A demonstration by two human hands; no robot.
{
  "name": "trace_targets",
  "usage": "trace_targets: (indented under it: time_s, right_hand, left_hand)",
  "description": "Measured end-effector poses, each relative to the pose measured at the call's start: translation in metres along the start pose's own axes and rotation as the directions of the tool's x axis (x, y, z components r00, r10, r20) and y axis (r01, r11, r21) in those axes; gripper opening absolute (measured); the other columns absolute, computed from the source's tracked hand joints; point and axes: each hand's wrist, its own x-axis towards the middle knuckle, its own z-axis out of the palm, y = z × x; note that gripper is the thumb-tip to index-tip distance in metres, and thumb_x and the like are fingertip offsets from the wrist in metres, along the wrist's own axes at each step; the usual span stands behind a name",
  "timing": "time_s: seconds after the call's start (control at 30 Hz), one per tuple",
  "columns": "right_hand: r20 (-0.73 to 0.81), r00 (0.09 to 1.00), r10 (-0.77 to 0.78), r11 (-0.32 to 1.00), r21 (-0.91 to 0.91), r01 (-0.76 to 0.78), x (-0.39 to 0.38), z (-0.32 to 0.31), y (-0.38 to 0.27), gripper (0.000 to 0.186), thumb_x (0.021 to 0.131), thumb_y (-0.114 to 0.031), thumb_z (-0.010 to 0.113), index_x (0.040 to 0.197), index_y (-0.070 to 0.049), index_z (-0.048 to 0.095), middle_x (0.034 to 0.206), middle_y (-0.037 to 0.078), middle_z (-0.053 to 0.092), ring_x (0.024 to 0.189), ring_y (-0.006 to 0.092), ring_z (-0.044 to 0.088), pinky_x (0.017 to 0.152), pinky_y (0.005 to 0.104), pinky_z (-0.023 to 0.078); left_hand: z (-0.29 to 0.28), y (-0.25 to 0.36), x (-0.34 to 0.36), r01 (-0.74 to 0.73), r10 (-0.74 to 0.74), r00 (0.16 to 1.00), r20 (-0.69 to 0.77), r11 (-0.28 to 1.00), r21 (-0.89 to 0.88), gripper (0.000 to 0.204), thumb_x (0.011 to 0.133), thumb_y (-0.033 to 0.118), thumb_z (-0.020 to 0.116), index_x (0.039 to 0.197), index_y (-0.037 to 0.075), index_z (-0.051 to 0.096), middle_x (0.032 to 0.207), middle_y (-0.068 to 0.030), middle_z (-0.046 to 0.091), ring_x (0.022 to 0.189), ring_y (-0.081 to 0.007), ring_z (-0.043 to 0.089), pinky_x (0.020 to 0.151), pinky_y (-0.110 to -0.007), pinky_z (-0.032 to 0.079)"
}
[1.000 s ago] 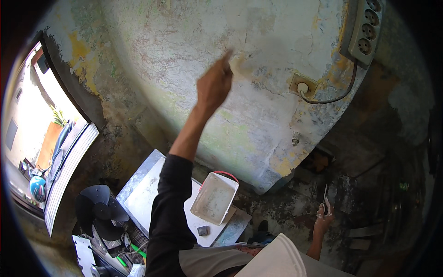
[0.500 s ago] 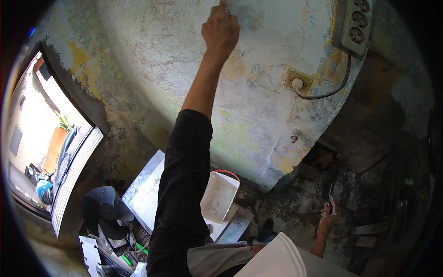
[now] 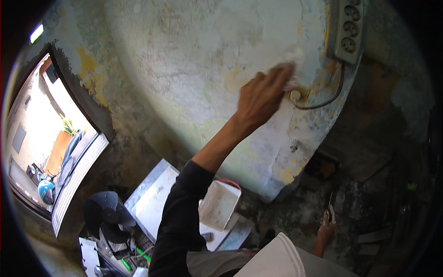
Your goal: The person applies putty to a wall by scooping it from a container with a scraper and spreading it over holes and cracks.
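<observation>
My left hand [image 3: 260,97] is raised against the patchy, pale plastered wall [image 3: 194,60]. Its fingers press a small pale pad [image 3: 291,69], blurred, flat on the plaster. The pad sits just above a round wall outlet [image 3: 295,95] with a dark cable. My left arm wears a black sleeve [image 3: 177,226]. My right hand [image 3: 326,231] hangs low at the right, shut on a thin bladed tool [image 3: 330,205] that points upward.
A white power strip [image 3: 349,30] hangs on the wall at the upper right. Below stand a white rectangular tub [image 3: 218,206] on a white board [image 3: 150,203] and a black fan [image 3: 107,214]. An open doorway [image 3: 50,138] is at the left.
My left hand swept from the upper middle of the wall down and to the right, ending beside the round outlet. My right hand stayed low with its tool.
</observation>
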Motion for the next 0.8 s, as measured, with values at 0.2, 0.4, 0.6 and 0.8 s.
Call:
trace_targets:
  time_s: [0.2,0.4,0.6,0.8]
  right_hand:
    - [-0.066,0.998,-0.002,0.992,0.126,0.010,-0.007,-0.006,0.008,0.035,0.102,-0.010,0.062,0.137,-0.003,0.065,0.087,-0.002,0.062,0.065,0.0041,0.045,0.058,0.0252,0.038]
    - [-0.008,1.000,-0.006,0.956,0.294,0.008,-0.007,-0.010,0.026,0.038,0.102,-0.012,0.062,0.138,0.000,0.063,0.102,0.005,0.067,0.075,0.0086,0.055,0.066,0.0277,0.046]
    - [0.162,0.978,-0.130,0.740,0.673,-0.013,0.032,0.015,0.125,0.041,0.100,-0.011,0.066,0.138,0.001,0.062,0.131,0.014,0.066,0.118,0.0225,0.063,0.102,0.0369,0.049]
    - [0.012,0.641,-0.768,0.623,-0.218,0.751,-0.047,0.003,-0.151,0.029,0.098,-0.006,0.071,0.126,0.002,0.070,0.117,0.014,0.068,0.101,0.0251,0.068,0.087,0.0354,0.054]
  left_hand:
    - [-0.039,-0.116,0.030,0.412,-0.374,0.884,-0.279,0.907,0.091,0.054,0.094,0.009,0.060,0.148,0.013,0.055,0.121,-0.0097,0.069,0.092,-0.0331,0.071,0.074,-0.042,0.058]
    - [-0.005,-0.113,0.033,0.378,-0.378,0.922,-0.084,0.926,-0.024,0.047,0.099,0.018,0.059,0.146,0.014,0.058,0.121,-0.0165,0.070,0.096,-0.0385,0.071,0.080,-0.049,0.056]
    - [-0.021,0.004,-0.031,0.718,-0.460,0.671,0.581,0.207,-0.665,0.023,0.099,0.021,0.063,0.111,0.002,0.066,0.090,-0.0023,0.065,0.080,-0.0087,0.055,0.073,-0.029,0.049]
    - [-0.063,0.046,-0.111,0.383,-0.814,0.463,0.349,-0.172,-0.908,0.037,0.095,0.011,0.062,0.130,-0.001,0.056,0.115,-0.0113,0.067,0.102,-0.0233,0.069,0.091,-0.039,0.058]
